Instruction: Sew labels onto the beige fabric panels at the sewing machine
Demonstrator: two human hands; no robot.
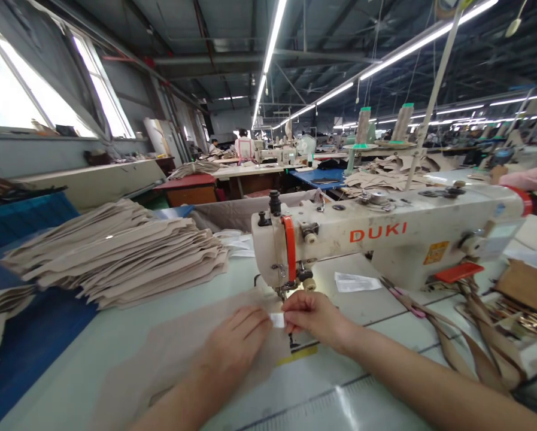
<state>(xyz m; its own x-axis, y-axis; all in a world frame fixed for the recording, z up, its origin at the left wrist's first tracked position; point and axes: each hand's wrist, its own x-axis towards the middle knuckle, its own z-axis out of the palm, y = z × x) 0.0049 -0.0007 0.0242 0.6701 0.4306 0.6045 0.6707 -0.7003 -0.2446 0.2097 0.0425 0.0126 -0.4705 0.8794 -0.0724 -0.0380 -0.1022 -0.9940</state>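
A small white label [276, 320] lies between my two hands, just in front of the needle area of a white sewing machine [331, 233]. My right hand [315, 317] pinches the label's right end between thumb and fingertips. My left hand [239, 338] rests on a thin beige fabric piece [160, 347], its fingers together and bent, holding the fabric down; the fingertips meet the label's left end. The left thumb is hidden. Under the left hand the fabric looks blurred. Beneath the machine's presser foot, part of the work is covered by my right fingers.
Stacked beige fabric pieces [160, 257] stand on the table's left. White labels [357, 282] lie behind the needle. Pink-handled scissors [407, 302] and beige straps [452, 347] sit right of the machine, near a box of metal parts [519, 317]. Other people work farther back.
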